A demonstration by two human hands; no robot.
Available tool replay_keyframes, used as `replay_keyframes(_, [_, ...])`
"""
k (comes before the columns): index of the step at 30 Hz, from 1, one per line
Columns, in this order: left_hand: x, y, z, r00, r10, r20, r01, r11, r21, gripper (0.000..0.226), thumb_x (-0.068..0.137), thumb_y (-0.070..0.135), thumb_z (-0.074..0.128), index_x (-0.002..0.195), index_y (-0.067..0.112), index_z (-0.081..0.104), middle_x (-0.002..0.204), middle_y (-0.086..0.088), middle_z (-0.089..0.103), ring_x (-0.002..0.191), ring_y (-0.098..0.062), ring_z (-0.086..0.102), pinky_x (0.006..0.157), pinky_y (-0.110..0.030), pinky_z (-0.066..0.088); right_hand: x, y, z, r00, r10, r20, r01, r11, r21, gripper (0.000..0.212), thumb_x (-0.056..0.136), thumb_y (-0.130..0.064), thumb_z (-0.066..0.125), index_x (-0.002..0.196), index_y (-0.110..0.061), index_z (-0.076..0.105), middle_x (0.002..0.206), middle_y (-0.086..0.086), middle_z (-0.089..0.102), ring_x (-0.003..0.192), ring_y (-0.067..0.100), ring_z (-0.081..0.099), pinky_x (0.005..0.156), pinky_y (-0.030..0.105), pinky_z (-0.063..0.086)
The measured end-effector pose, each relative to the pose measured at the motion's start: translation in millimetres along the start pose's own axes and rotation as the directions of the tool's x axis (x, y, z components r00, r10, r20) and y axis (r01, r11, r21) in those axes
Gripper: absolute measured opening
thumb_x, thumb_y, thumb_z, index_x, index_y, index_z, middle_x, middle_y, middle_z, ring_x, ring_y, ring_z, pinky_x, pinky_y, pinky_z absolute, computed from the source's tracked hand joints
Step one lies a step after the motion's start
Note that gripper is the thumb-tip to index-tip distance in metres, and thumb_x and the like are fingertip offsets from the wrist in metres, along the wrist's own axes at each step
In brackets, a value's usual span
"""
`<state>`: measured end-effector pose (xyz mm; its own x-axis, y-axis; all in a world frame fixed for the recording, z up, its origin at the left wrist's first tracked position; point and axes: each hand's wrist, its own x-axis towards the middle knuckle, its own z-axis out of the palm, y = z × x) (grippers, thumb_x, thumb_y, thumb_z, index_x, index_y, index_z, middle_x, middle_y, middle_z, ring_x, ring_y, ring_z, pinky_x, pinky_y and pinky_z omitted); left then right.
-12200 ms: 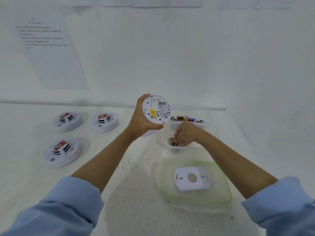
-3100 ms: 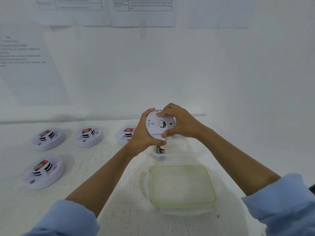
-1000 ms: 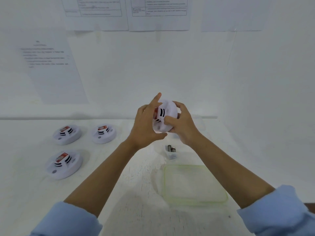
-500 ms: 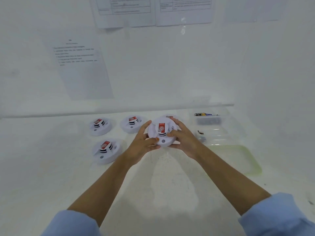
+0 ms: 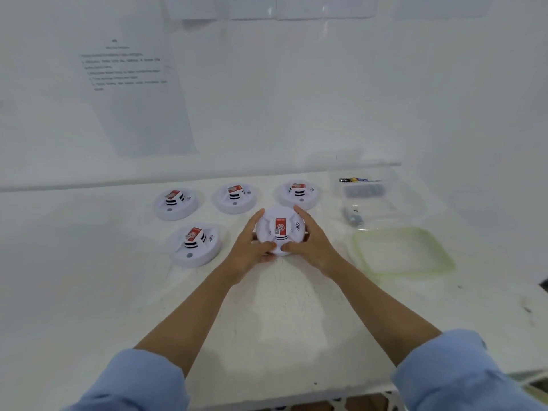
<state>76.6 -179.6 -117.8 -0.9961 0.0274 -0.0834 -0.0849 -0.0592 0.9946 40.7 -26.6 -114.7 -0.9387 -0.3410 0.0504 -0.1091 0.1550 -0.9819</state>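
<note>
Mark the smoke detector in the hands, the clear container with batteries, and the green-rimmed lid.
held smoke detector (image 5: 280,229): head view, on its red top label.
clear container (image 5: 413,203): head view, on its bare right side.
green-rimmed lid (image 5: 403,251): head view, on its bare centre panel.

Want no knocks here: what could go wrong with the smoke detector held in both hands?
The smoke detector, gripped by the left hand and right hand, is close to the back-right detector and may bump it when set down. The open clear container stands just right of the right hand; pulling that arm back could catch it.
</note>
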Motion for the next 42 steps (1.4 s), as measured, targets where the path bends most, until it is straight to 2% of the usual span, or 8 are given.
replay_keyframes(10, [1, 3, 0, 1.0, -0.023, 0.005, 0.022, 0.999, 0.034, 0.072, 0.087, -0.003, 0.056, 0.142, 0.033, 0.027, 0.111, -0.001, 0.057, 0.093, -0.019, 0.062, 0.069, -0.026, 0.058, 0, 7, -2, 1.0, -0.015, -0.01, 0.014, 0.999, -0.035, 0.078, 0.08, 0.005, 0.064, 0.143, -0.006, 0.02, 0.148, 0.013, 0.03, 0.136, 0.026, 0.032, 0.111, 0.047, 0.031])
replay_keyframes(14, [2, 4, 0, 0.999, -0.035, 0.011, 0.034, 0.998, 0.053, 0.07, 0.088, -0.002, 0.056, 0.141, 0.034, 0.028, 0.108, 0.005, 0.057, 0.093, -0.016, 0.062, 0.069, -0.025, 0.058, -1, 11, -5, 1.0, -0.021, 0.007, 0.022, 0.999, -0.045, 0.077, 0.08, 0.002, 0.065, 0.143, -0.009, 0.021, 0.147, 0.01, 0.033, 0.134, 0.021, 0.035, 0.107, 0.031, 0.035])
replay_keyframes(22, [0, 3, 1, 1.0, -0.023, 0.01, 0.022, 0.998, 0.059, 0.069, 0.088, 0.001, 0.057, 0.141, 0.035, 0.028, 0.119, -0.003, 0.054, 0.097, -0.018, 0.061, 0.073, -0.028, 0.058, -2, 11, -3, 0.998, -0.07, 0.001, 0.07, 0.996, -0.057, 0.076, 0.081, 0.002, 0.064, 0.143, -0.008, 0.021, 0.147, 0.009, 0.032, 0.133, 0.018, 0.035, 0.097, 0.015, 0.038])
replay_keyframes(25, [0, 3, 0, 1.0, -0.018, 0.01, 0.018, 0.998, 0.063, 0.07, 0.088, 0.001, 0.058, 0.141, 0.034, 0.028, 0.119, -0.004, 0.055, 0.097, -0.018, 0.061, 0.073, -0.028, 0.058, -2, 12, -3, 0.997, -0.074, -0.002, 0.074, 0.996, -0.048, 0.076, 0.081, 0.003, 0.064, 0.143, -0.007, 0.021, 0.147, 0.01, 0.031, 0.134, 0.021, 0.034, 0.097, 0.014, 0.036])
replay_keyframes(31, [0, 4, 1, 1.0, -0.015, 0.009, 0.014, 0.998, 0.063, 0.069, 0.088, 0.0, 0.057, 0.14, 0.034, 0.029, 0.121, -0.004, 0.053, 0.097, -0.017, 0.061, 0.074, -0.029, 0.057, -2, 13, -3, 0.996, -0.093, 0.001, 0.093, 0.994, -0.059, 0.075, 0.081, 0.004, 0.063, 0.142, -0.005, 0.02, 0.147, 0.011, 0.031, 0.13, 0.016, 0.034, 0.084, -0.006, 0.034])
replay_keyframes(36, [0, 3, 1, 1.0, -0.013, 0.014, 0.012, 0.998, 0.061, 0.068, 0.088, 0.0, 0.056, 0.14, 0.035, 0.029, 0.12, -0.002, 0.053, 0.097, -0.015, 0.061, 0.073, -0.026, 0.058, -2, 12, -3, 0.997, -0.08, 0.0, 0.08, 0.996, -0.032, 0.076, 0.081, 0.002, 0.064, 0.143, -0.006, 0.021, 0.147, 0.011, 0.032, 0.134, 0.021, 0.035, 0.094, 0.011, 0.036])
replay_keyframes(39, [1, 2, 1, 1.0, -0.012, 0.012, 0.011, 0.999, 0.05, 0.068, 0.088, -0.001, 0.056, 0.14, 0.035, 0.029, 0.116, 0.0, 0.054, 0.095, -0.014, 0.061, 0.07, -0.024, 0.058, -3, 11, -3, 0.998, -0.067, 0.01, 0.068, 0.998, -0.019, 0.076, 0.082, 0.002, 0.063, 0.143, -0.008, 0.02, 0.147, 0.009, 0.032, 0.132, 0.017, 0.035, 0.096, 0.012, 0.035])
replay_keyframes(42, [1, 1, 0, 1.0, -0.011, 0.014, 0.01, 0.999, 0.043, 0.068, 0.088, 0.0, 0.057, 0.137, 0.038, 0.031, 0.115, 0.001, 0.055, 0.097, -0.016, 0.061, 0.069, -0.023, 0.058, -4, 13, -5, 0.998, -0.052, 0.039, 0.052, 0.999, 0.008, 0.079, 0.083, -0.001, 0.063, 0.145, -0.013, 0.016, 0.15, 0.006, 0.028, 0.136, 0.018, 0.032, 0.108, 0.028, 0.034])
